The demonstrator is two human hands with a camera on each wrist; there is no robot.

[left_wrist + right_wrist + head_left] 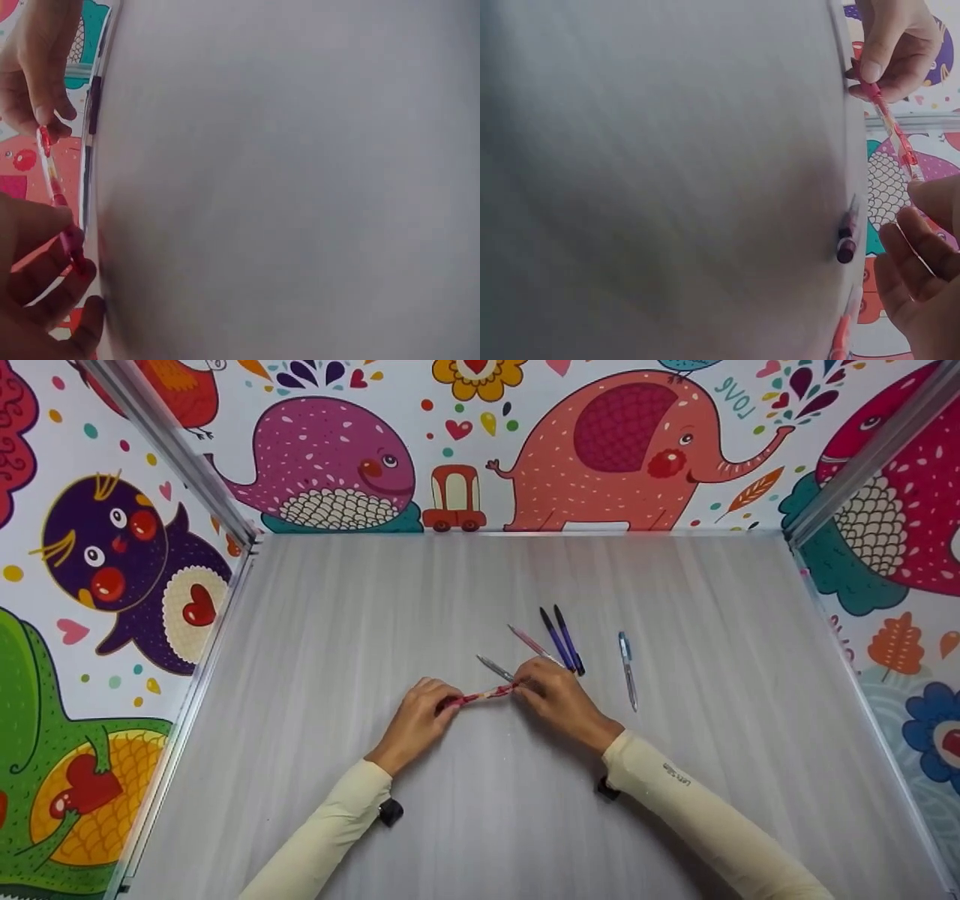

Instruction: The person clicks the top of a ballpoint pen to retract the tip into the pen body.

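A slim red pen (pixel 487 694) with a pale patterned middle is held above the table between both hands. My left hand (pixel 420 716) pinches its darker red end, and in the left wrist view the pen (pixel 71 238) lies between thumb and fingers. My right hand (pixel 559 697) holds the other end with thumb and fingertips; that tip is partly hidden by the fingers. Just beyond the right hand lie a grey clear pen (pixel 495 667), partly covered by that hand, and a pink pen (pixel 529 640).
Two dark blue pens (pixel 561 639) lie side by side behind the right hand. A clear pen with a blue end (pixel 628 671) lies farther right. Patterned panels and metal rails (pixel 862 457) border the grey table (pixel 337 615) at the back and sides.
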